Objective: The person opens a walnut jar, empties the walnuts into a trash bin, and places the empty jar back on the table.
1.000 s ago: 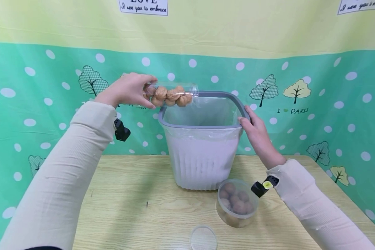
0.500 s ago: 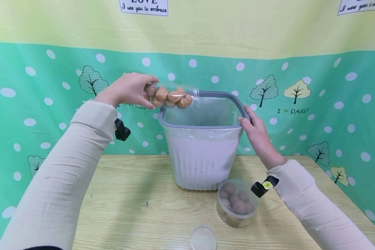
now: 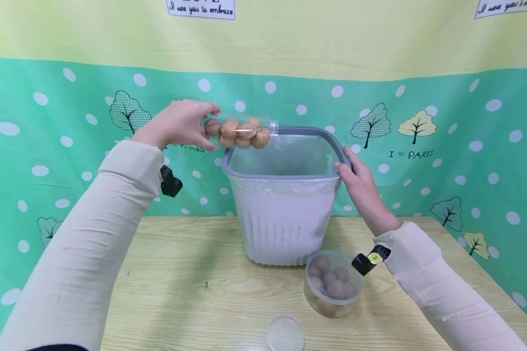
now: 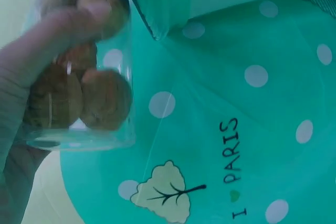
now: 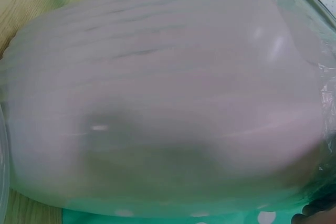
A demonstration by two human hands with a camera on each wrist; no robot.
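Note:
My left hand (image 3: pixel 182 123) grips the base end of a clear plastic jar (image 3: pixel 263 122), which lies on its side in the air. Several walnuts (image 3: pixel 243 132) rest inside along its lower wall. The jar's mouth points right and overlaps the back left rim of a trash bin (image 3: pixel 285 219) in the head view. This bin is pale with a grey rim and a clear liner bag. At its right side my right hand (image 3: pixel 360 183) holds the rim, thumb on the near side. In the left wrist view, the thumb lies across the jar (image 4: pixel 79 140).
A round clear tub (image 3: pixel 334 285) of walnuts stands in front of the bin's right corner. Nearer to me, a clear round lid (image 3: pixel 286 334) lies on the wooden table (image 3: pixel 171 292). A green dotted cloth (image 3: pixel 290 95) hangs behind.
The walnuts inside the jar have shifted and turned a little. Both hands, the jar and the bin stay nearly where they were.

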